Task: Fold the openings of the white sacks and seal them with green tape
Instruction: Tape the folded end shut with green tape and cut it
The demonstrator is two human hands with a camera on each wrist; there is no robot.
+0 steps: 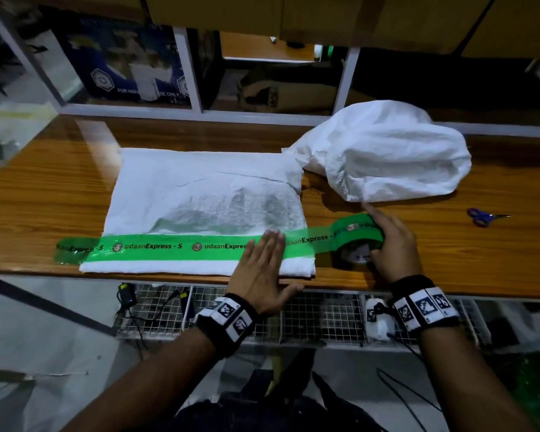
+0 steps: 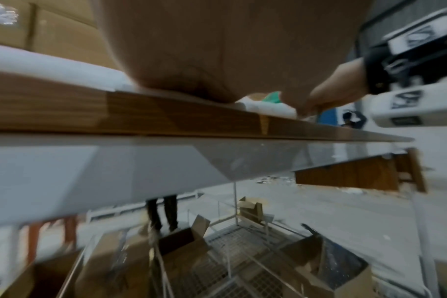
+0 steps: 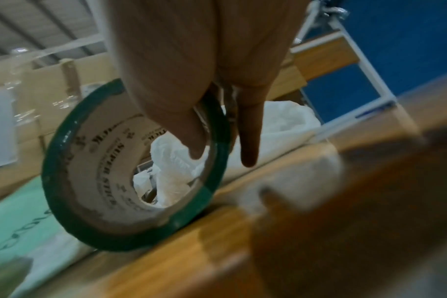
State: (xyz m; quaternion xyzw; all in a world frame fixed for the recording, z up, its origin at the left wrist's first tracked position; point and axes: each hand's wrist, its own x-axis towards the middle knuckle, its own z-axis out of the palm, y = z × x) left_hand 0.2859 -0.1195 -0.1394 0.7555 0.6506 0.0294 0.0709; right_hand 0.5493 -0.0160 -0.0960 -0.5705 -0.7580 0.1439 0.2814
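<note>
While the head view looks down on a wooden desk (image 1: 60,188), a flat white sack (image 1: 200,194) lies at its near edge with the opening folded toward the near side, and a strip of green tape (image 1: 169,246) printed "udaanExpress" runs left to right across the fold, its left end overhanging onto the wood. Left hand (image 1: 262,269): fingers (image 1: 270,244) straight and together, pressed flat on the strip near the sack's right edge, thumb spread along the desk edge. Right hand (image 1: 390,244): fingers curled over the tape roll (image 1: 357,238), which stands on the desk just right of the sack with the strip still joined to it; the index finger points toward the far side. Second white sack (image 1: 393,151): bulky, crumpled, at far right, near the roll. Scissors (image 1: 483,216): blue-handled, on the desk at far right, well apart. Left wrist view: the palm of the left hand (image 2: 217,50) presses down at the desk's near edge (image 2: 140,113); a corner of white sack (image 2: 268,107) and a sliver of green tape (image 2: 273,97) show beyond it. Right wrist view: the tape roll (image 3: 64,161) stands on edge on the desk (image 3: 319,231), the right hand (image 3: 204,50) gripping it with the thumb inside the printed cardboard core, and the crumpled sack (image 3: 281,125) shows behind.
</note>
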